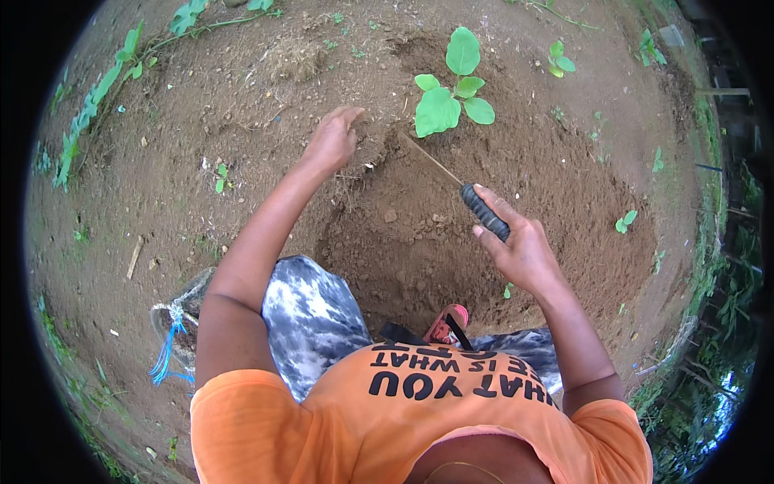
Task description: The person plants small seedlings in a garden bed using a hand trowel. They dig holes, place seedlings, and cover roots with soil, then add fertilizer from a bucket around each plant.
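My right hand (521,248) is closed around the dark, tape-wrapped handle (485,213) of a hand tool. Its thin, brownish metal blade (432,158) slants up and left, the tip at the soil beside a broad-leaved green seedling (440,112). To the left of that tip, my left hand (334,139) is low over the ground at the rim of the dug soil. Its fingers bend downward and are partly hidden, so whether they hold anything does not show. Loose brown soil (411,242) fills the hollow between my hands and my legs.
A trailing vine (104,85) curves across the upper left. Small seedlings stand at right, such as one sprout (626,221). By my left knee lies a container (172,314) with a rope and blue strings. My foot wears a red sandal (446,323). A stick (135,257) lies left.
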The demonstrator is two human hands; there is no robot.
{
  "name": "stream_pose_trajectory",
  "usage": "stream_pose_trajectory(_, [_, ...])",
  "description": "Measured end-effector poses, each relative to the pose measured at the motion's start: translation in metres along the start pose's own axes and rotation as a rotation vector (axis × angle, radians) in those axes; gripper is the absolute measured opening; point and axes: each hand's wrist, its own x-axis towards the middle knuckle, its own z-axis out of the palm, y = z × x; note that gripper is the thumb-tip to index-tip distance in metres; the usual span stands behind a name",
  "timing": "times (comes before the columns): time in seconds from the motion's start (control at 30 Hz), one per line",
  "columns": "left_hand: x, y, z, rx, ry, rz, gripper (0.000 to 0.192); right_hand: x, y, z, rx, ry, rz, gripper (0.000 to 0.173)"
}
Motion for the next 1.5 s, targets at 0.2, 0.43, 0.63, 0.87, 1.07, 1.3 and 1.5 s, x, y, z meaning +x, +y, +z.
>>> stream_pose_trajectory(0.2, [0.040,-0.006,0.024,0.026,-0.041,0.188,0.060,0.062,0.026,0.115,0.339,0.102,0.141,0.067])
stream_pose_trajectory(0.43, [0.037,-0.001,0.039,0.186,0.104,0.261,0.056,0.028,0.063,0.115,0.328,0.085,-0.021,0.067])
stream_pose_trajectory(0.63, [0.039,-0.010,0.031,-0.028,0.131,0.226,0.037,-0.032,0.023,0.043,0.255,0.125,-0.057,0.067])
stream_pose_trajectory(0.87, [0.097,-0.012,0.035,0.042,0.248,0.388,0.040,0.085,-0.009,0.119,0.354,0.168,0.078,0.069])
stream_pose_trajectory(1.07, [0.086,-0.028,0.056,0.183,0.179,0.444,0.051,0.081,0.043,0.112,0.203,0.014,0.035,0.071])
stream_pose_trajectory(1.3, [-0.014,0.002,0.098,0.121,-0.180,0.250,0.072,0.020,0.038,0.007,-0.383,-0.154,-0.107,0.069])
stream_pose_trajectory(1.5, [-0.017,0.013,0.075,-0.084,-0.370,0.261,0.069,0.006,0.017,-0.064,-0.208,0.086,-0.249,0.062])
